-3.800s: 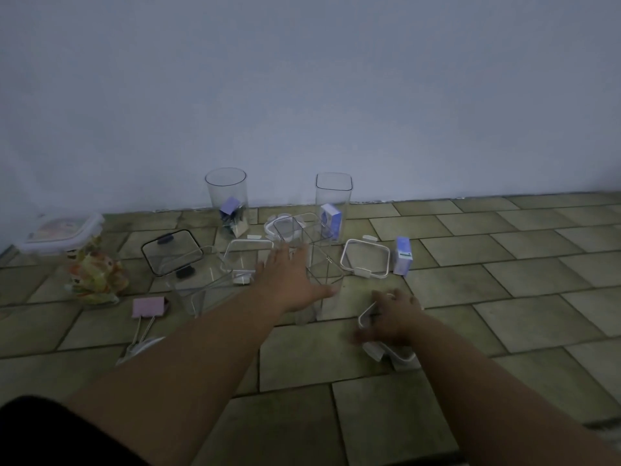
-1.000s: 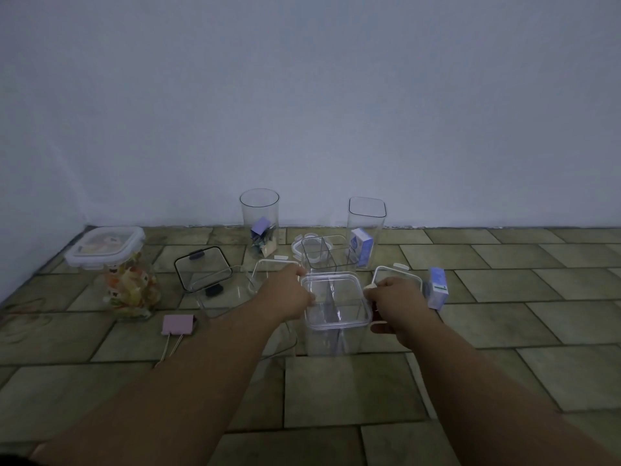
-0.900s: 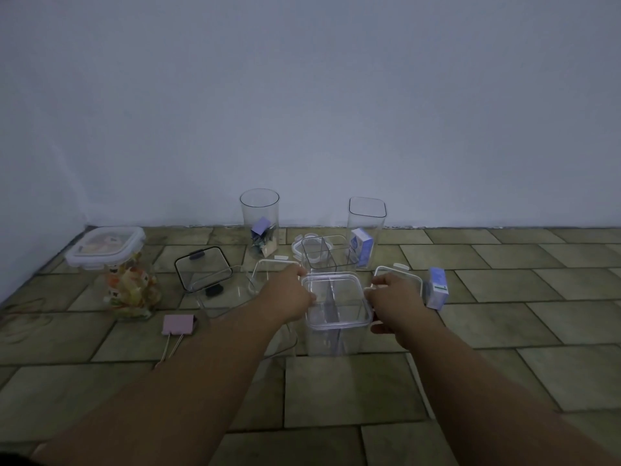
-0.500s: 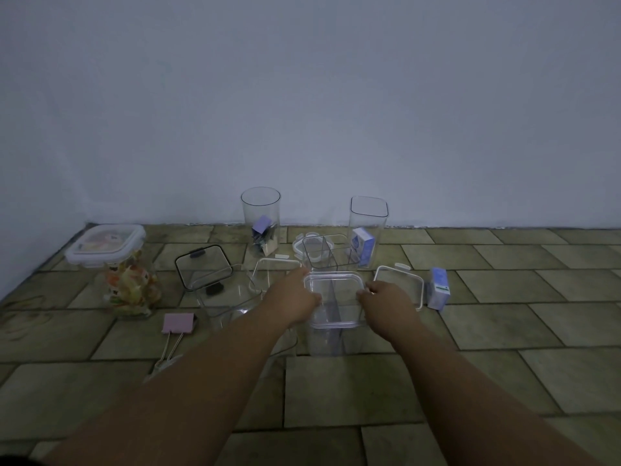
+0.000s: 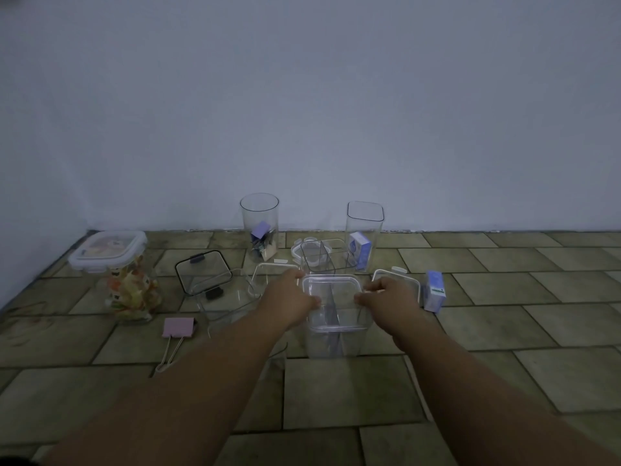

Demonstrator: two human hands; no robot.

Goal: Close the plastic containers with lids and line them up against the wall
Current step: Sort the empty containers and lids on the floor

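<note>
A clear square container (image 5: 336, 334) with inner dividers stands on the floor tiles in front of me, a clear lid (image 5: 332, 290) lying on its top. My left hand (image 5: 289, 297) grips the lid's left edge, its thumb on top of the lid. From the other side, my right hand (image 5: 386, 297) grips the right edge with its fingers curled over the rim. Behind stand an open divided container (image 5: 327, 258), a round jar (image 5: 259, 227) and a tall square jar (image 5: 364, 235). A loose white-rimmed lid (image 5: 403, 280) lies to the right, another (image 5: 268, 270) to the left.
At the left a closed container (image 5: 117, 277) of colourful contents stands near the wall corner. A black-rimmed lid (image 5: 203, 270) leans on a clear open box (image 5: 228, 297). A pink binder clip (image 5: 178, 329) lies on the tiles, and a small purple box (image 5: 434, 290) sits at the right.
Both hands have slid from the container's sides onto the lid's edges, closer together. The lid sits on the container as before.
</note>
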